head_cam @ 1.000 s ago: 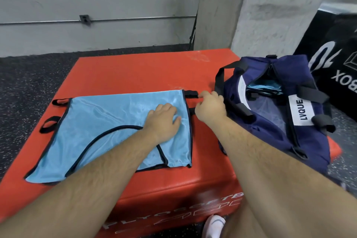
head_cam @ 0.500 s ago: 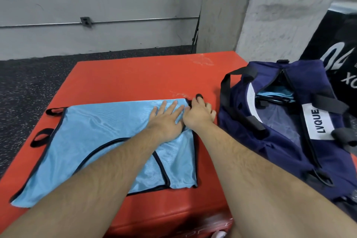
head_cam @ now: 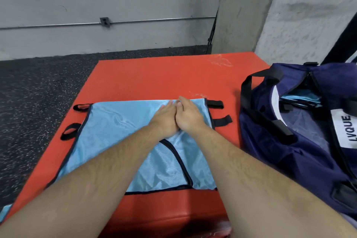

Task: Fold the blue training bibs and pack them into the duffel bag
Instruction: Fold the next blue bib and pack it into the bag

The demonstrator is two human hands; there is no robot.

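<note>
The left hand (head_cam: 165,120) and right hand (head_cam: 190,116) press flat, fingers straight, on the blue bib (head_cam: 119,131). Smooth outward from them before folding.

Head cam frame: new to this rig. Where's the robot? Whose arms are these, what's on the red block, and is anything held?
There is no robot here. A person wears a wide-angle camera on the head, aimed forward and down, so the two bare forearms coming in from the bottom are the person's own. This is the only view.

On the red padded box a light blue training bib with black trim lies spread flat. Short black straps stick out at its sides. The left hand and right hand lie side by side on the bib near its far edge, fingers straight, pressing it down. Neither hand grips anything.

To the right sits a navy duffel bag, unzipped, with folded blue fabric showing inside, probably bibs already packed.
</note>
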